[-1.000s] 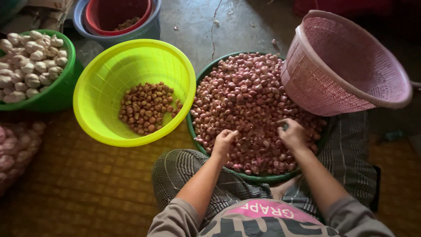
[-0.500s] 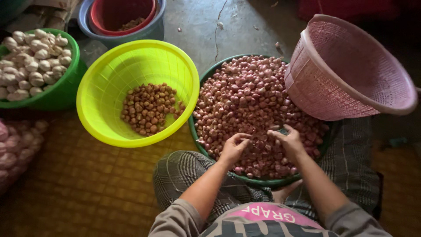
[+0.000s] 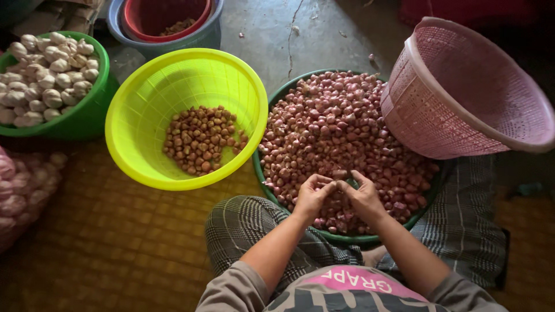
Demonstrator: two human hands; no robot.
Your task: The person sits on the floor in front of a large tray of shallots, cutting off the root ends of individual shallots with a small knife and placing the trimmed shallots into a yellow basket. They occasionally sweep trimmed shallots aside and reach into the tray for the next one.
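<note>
Hovering over the near edge of the shallots (image 3: 341, 133), our 2 hands meet fingertip to fingertip. Our left hand (image 3: 312, 196) curls its fingers in toward the right, and our right hand (image 3: 363, 196) does the same from the other side, so the thumbs and forefingers pinch together around 1 small bulb between them. How firmly each hand grips it we cannot tell, since the fingers hide most of it. The shallots fill a green tub (image 3: 272, 173) that sits just in front of our knees, which are covered in checked cloth.

To the left of the tub, touching its rim, stands a bright yellow basket (image 3: 144, 110) with a low heap of darker brown bulbs (image 3: 199, 138) at its bottom. Further left, a green bowl (image 3: 87, 115) holds white garlic heads (image 3: 43, 69). Behind the yellow basket are stacked basins, a red one (image 3: 144, 23) nested inside a blue-grey one. On the right, a pink mesh basket (image 3: 451, 104) leans tilted over the tub's far edge. A pink net sack (image 3: 17, 196) lies at the left edge.
</note>
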